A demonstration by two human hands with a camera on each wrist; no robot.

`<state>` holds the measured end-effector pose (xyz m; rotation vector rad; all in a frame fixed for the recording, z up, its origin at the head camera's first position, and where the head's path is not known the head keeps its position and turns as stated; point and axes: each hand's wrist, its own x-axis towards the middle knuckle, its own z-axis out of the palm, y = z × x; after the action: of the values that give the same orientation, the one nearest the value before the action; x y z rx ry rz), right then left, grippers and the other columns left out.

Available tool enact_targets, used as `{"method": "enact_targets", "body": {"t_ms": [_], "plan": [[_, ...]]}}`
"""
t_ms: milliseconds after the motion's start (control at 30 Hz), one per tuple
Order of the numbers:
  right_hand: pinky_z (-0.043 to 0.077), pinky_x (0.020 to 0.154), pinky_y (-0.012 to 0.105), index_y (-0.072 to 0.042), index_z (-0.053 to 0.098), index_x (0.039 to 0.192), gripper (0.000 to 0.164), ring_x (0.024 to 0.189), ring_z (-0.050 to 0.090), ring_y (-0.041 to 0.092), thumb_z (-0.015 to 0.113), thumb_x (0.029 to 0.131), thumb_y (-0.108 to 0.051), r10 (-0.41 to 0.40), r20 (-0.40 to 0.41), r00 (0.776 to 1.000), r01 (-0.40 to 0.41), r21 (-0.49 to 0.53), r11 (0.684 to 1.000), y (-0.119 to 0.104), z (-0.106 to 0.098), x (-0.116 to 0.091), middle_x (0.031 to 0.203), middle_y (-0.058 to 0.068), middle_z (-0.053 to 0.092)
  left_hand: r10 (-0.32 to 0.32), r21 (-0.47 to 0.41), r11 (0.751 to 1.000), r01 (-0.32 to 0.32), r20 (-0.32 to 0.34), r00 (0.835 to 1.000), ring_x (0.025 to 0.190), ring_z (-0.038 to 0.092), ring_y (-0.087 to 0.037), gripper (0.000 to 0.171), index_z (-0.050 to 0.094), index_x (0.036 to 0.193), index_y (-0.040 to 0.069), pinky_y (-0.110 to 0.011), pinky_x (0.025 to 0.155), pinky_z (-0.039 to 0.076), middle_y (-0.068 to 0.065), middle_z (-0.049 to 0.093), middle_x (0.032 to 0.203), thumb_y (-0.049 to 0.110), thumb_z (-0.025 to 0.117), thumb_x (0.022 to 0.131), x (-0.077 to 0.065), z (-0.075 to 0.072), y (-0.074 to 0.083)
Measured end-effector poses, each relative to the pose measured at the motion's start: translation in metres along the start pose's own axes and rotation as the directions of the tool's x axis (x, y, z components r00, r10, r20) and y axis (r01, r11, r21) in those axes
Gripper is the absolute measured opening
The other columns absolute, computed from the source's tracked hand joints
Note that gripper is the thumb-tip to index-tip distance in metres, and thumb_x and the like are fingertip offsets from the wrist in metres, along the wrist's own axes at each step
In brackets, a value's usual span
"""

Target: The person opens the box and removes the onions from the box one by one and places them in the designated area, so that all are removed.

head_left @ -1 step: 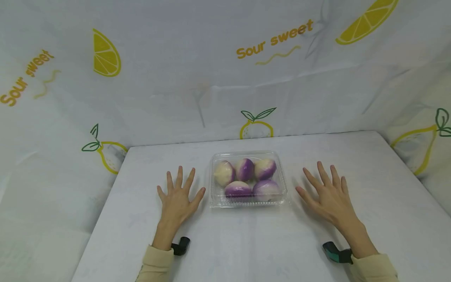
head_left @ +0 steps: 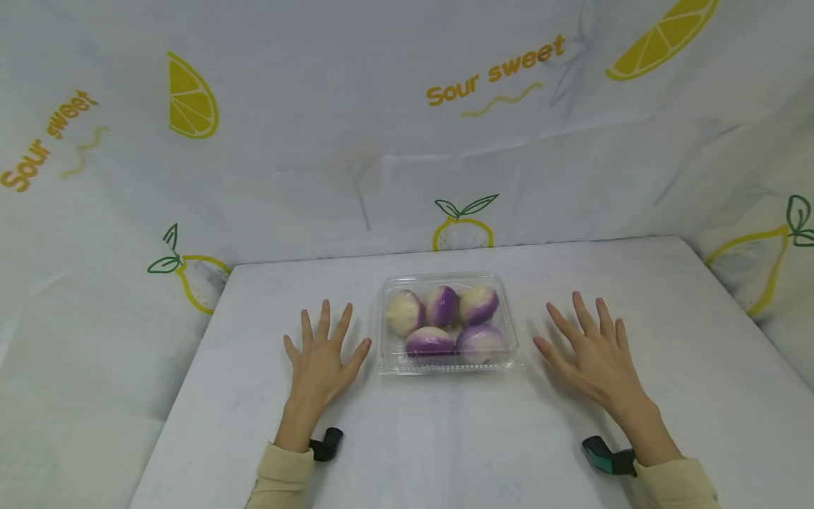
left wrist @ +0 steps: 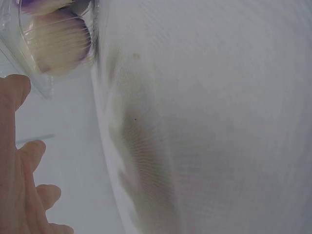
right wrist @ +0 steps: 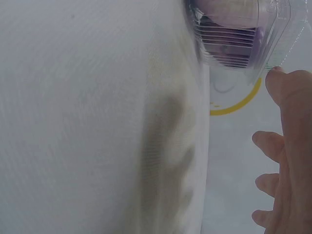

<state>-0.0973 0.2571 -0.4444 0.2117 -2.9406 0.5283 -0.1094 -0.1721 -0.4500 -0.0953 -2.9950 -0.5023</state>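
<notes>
A clear plastic clamshell box sits on the white-covered table, its lid down over several purple-and-white turnips. Left of the box, my left hand is palm down with fingers spread, its thumb a short way from the box's side. Over on the right, my right hand is spread the same way, its thumb pointing toward the box. Neither hand holds anything. Both wrist views show shadows under the hands, and a turnip through the box wall in the left one.
The white tabletop is bounded at the back and sides by white cloth printed with lemons and "Sour sweet" lettering. Dark wrist cameras are strapped at both sleeves.
</notes>
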Motion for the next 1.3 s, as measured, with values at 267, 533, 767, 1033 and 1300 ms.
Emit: {"method": "enact_targets", "body": {"t_ms": [267,533,767,1033,1300], "plan": [[0.009,0.113,0.083,-0.015,0.043,0.156,0.072,0.152,0.010,0.060,0.055,0.099,-0.057,0.005,0.006,1.000,-0.005,0.007,1.000,0.000,0.000,-0.001,0.168,0.027,0.020,0.009,0.001,1.000,-0.009,-0.013,1.000,0.155,0.011,-0.055,0.076,0.032,0.162,0.028,-0.089,0.108,0.011,-0.017,0.019,0.171,0.063,0.052,0.097,-0.001,0.000,-0.001],[0.008,0.115,0.082,-0.016,0.040,0.158,0.074,0.152,0.009,0.060,0.056,0.099,-0.057,0.006,-0.003,1.000,-0.006,0.006,1.000,0.002,-0.003,0.000,0.168,0.027,0.018,0.001,-0.014,1.000,-0.001,-0.009,1.000,0.156,0.012,-0.054,0.078,0.029,0.163,0.028,-0.088,0.109,0.011,-0.016,0.017,0.172,0.064,0.052,0.098,-0.001,-0.001,-0.003],[0.007,0.117,0.080,-0.015,0.039,0.159,0.076,0.154,0.008,0.058,0.058,0.098,-0.056,0.013,-0.007,1.000,-0.013,0.030,0.999,0.002,-0.004,-0.001,0.168,0.027,0.019,0.001,-0.071,0.997,-0.003,-0.026,1.000,0.154,0.019,-0.054,0.079,0.028,0.163,0.025,-0.086,0.110,0.018,-0.020,0.021,0.170,0.061,0.054,0.098,-0.002,0.003,-0.005],[0.021,0.109,0.082,-0.012,0.043,0.156,0.076,0.150,0.021,0.057,0.064,0.095,-0.052,-0.017,-0.088,0.996,0.021,0.047,0.999,-0.002,-0.001,-0.002,0.163,0.030,0.031,-0.051,-0.375,0.926,0.037,-0.027,0.998,0.152,0.029,-0.049,0.081,0.022,0.165,0.019,-0.074,0.116,0.028,-0.020,0.026,0.168,0.050,0.058,0.099,-0.003,0.011,0.002],[0.031,0.101,0.080,-0.014,0.052,0.150,0.068,0.142,0.034,0.054,0.072,0.092,-0.042,-0.033,-0.185,0.982,0.062,0.155,0.986,-0.020,0.002,-0.001,0.157,0.027,0.042,-0.041,-0.632,0.775,0.023,-0.014,0.999,0.147,0.040,-0.045,0.101,0.013,0.165,0.012,-0.065,0.117,0.036,-0.019,0.030,0.167,0.044,0.072,0.090,0.000,0.016,0.015]]}}
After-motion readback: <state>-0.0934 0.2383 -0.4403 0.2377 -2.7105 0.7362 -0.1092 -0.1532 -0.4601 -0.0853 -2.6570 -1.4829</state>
